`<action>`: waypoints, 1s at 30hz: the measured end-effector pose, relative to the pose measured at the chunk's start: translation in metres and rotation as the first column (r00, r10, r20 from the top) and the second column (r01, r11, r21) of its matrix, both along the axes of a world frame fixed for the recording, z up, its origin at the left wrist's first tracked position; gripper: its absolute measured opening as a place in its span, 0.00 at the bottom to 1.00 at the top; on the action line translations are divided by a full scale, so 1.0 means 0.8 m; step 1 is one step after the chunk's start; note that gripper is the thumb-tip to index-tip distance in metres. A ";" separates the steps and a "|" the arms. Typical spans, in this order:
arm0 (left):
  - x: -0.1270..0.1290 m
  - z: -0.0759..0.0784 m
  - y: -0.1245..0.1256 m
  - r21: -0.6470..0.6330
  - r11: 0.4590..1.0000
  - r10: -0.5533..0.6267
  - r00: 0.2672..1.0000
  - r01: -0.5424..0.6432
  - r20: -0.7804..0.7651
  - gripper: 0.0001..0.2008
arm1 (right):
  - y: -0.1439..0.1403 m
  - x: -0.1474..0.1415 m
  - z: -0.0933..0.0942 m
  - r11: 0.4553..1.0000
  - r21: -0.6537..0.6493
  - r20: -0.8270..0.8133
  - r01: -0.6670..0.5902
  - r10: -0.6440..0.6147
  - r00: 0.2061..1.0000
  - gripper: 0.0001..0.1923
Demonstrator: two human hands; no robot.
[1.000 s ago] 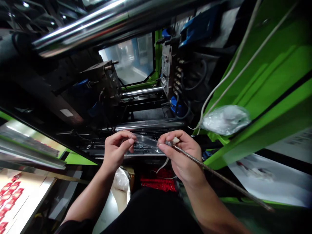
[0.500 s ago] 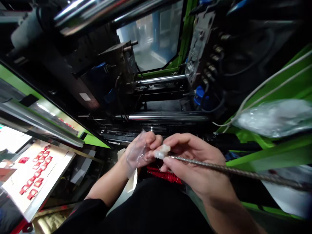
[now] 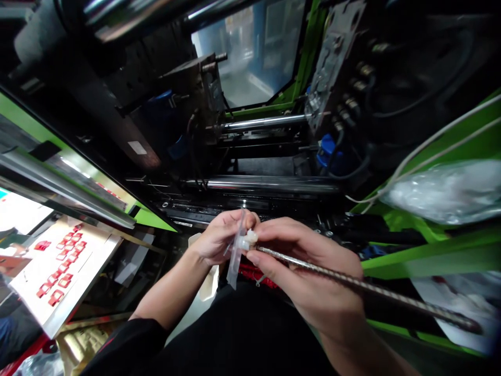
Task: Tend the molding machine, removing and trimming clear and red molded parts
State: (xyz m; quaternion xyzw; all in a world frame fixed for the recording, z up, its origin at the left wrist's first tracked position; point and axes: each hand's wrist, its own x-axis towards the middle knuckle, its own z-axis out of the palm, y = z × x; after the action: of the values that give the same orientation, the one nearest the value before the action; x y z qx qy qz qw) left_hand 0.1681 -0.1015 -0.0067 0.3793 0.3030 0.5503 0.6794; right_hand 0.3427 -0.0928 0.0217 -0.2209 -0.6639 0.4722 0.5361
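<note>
My left hand (image 3: 219, 241) pinches a thin clear plastic moulded piece (image 3: 236, 256), held edge-on and hanging down between the hands. My right hand (image 3: 305, 266) grips a long twisted metal rod (image 3: 364, 284) whose white plastic tip (image 3: 247, 240) touches the clear piece. The rod runs out to the lower right. Both hands meet in front of the open mould area of a green machine (image 3: 430, 256).
Shiny steel tie bars (image 3: 266, 184) and dark mould halves (image 3: 332, 62) lie behind the hands. A crumpled clear plastic bag (image 3: 446, 190) and white cables (image 3: 422, 149) rest on the green frame at right. A tray (image 3: 27, 279) with several red parts sits at lower left.
The clear piece has turned from flat between both hands to edge-on in my left hand. The rod's white tip now sits against it. The view shifted right and closer.
</note>
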 end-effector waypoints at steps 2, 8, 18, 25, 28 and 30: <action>-0.002 0.001 0.001 -0.013 1.000 0.015 0.998 -0.016 -0.063 0.20 | 0.007 0.001 -0.005 0.999 0.031 0.019 -0.035 0.035 0.999 0.06; -0.003 -0.001 0.008 0.020 1.000 0.023 0.988 -0.020 -0.151 0.19 | 0.023 0.013 -0.023 0.991 0.045 -0.032 -0.126 0.127 0.991 0.10; -0.004 0.000 0.015 0.242 0.949 0.263 0.929 -0.201 -0.261 0.10 | 0.046 0.023 -0.027 0.990 0.138 0.012 0.038 -0.040 0.999 0.11; -0.004 0.014 0.016 0.309 0.930 0.314 0.863 -0.198 -0.395 0.08 | 0.057 0.020 -0.031 0.990 0.140 0.040 0.002 -0.008 0.999 0.11; -0.006 0.014 0.021 0.284 0.939 0.299 0.865 -0.193 -0.403 0.08 | 0.061 0.019 -0.039 0.995 0.089 -0.007 -0.035 0.036 0.999 0.12; -0.005 0.009 0.024 0.258 0.947 0.283 0.874 -0.189 -0.396 0.09 | 0.065 0.015 -0.048 0.996 0.027 -0.106 -0.083 0.086 0.991 0.13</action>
State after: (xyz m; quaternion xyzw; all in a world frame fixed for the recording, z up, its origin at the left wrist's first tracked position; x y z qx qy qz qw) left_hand 0.1638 -0.0821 0.0003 0.5207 0.4286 0.5617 0.4792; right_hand 0.3546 -0.0411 -0.0165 -0.1608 -0.6481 0.4983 0.5529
